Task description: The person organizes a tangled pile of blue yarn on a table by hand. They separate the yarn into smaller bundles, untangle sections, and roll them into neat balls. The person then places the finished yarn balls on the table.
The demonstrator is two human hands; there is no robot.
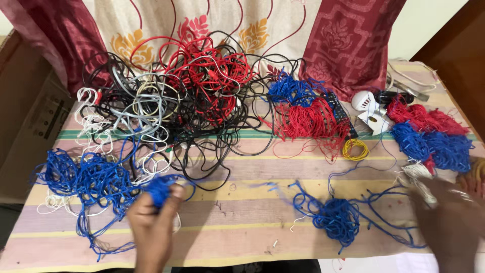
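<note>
- Blue wire lies in a loose tangle [86,179] near the desk's left edge, on a striped cloth [237,212] that covers the desk.
- Left hand [151,222] is closed around a bunched end of that blue tangle at the front edge — fingers curled tight on the strands.
- Right hand [449,222] is blurred near the front right corner; I cannot tell whether it grips anything. It sits just beside a pale bundle [417,174].
- A smaller blue clump [333,217] lies between the two hands.
- The wire looks light, thin and springy, likely to snag and drag neighbouring loops; taking it at a dense knot seems surer than by a loose strand.
- Red and black cables [202,86] are heaped toward the back edge.
</note>
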